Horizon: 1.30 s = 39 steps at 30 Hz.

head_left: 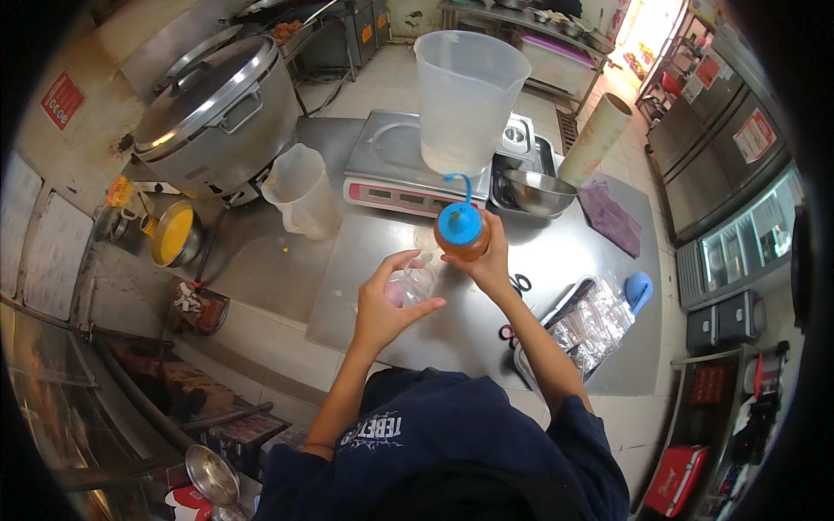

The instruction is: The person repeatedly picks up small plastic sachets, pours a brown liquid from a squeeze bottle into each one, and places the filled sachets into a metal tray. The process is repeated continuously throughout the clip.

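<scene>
My right hand [485, 260] is closed around a plastic squeeze bottle [461, 234] with a blue cap and orange-brown contents. To its left, my left hand [391, 296] holds a small clear plastic item [414, 286], perhaps a bag or a cup; its exact kind is unclear. Both hands are above the steel table [365, 260]. Just beyond them stands a digital weighing scale [384, 156], bearing a large translucent plastic measuring jug [466, 98]. A smaller translucent plastic jug [309, 202] stands left of the scale.
Right of the scale are a steel bowl [541, 192], a plastic wrap roll [596, 140] and a purple cloth [609, 218]. Black-handled scissors [521, 282] and a tray of clear packets [589, 325] lie nearer. At left stand a large steel cooker [221, 130] and a bowl of yellow liquid [174, 234].
</scene>
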{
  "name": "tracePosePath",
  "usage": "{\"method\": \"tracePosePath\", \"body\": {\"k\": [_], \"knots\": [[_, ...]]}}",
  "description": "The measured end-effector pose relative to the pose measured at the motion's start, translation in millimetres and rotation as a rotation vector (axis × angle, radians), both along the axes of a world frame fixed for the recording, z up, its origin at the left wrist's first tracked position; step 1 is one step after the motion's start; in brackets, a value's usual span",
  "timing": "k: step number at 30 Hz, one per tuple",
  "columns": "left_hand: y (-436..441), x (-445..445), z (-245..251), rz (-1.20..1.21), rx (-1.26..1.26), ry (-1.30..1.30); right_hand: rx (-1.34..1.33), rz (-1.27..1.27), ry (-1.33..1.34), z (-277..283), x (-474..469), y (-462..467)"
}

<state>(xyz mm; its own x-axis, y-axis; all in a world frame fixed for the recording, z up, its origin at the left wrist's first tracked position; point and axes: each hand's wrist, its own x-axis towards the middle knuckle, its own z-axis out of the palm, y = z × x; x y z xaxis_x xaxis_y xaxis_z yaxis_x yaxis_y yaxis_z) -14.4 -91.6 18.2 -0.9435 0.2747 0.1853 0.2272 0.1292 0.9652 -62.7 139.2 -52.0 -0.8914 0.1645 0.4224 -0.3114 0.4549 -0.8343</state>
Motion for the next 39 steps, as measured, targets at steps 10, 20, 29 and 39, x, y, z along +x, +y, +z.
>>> {"method": "tracePosePath", "body": {"k": [10,20,29,39], "knots": [[-1.0,-5.5,3.6,0.049,0.159,0.110,1.194,0.059,0.654,155.0,7.3,17.3],[7.9,-5.4,17.2,0.019,0.297,-0.008,1.479,0.019,0.930,214.6,15.3,1.1],[3.8,-4.2,22.0,0.029,0.380,-0.027,1.341,0.009,0.973,207.2,15.8,-7.2],[-3.8,-1.6,0.6,0.024,0.305,0.013,0.901,0.123,0.508,121.0,12.8,7.5]]}}
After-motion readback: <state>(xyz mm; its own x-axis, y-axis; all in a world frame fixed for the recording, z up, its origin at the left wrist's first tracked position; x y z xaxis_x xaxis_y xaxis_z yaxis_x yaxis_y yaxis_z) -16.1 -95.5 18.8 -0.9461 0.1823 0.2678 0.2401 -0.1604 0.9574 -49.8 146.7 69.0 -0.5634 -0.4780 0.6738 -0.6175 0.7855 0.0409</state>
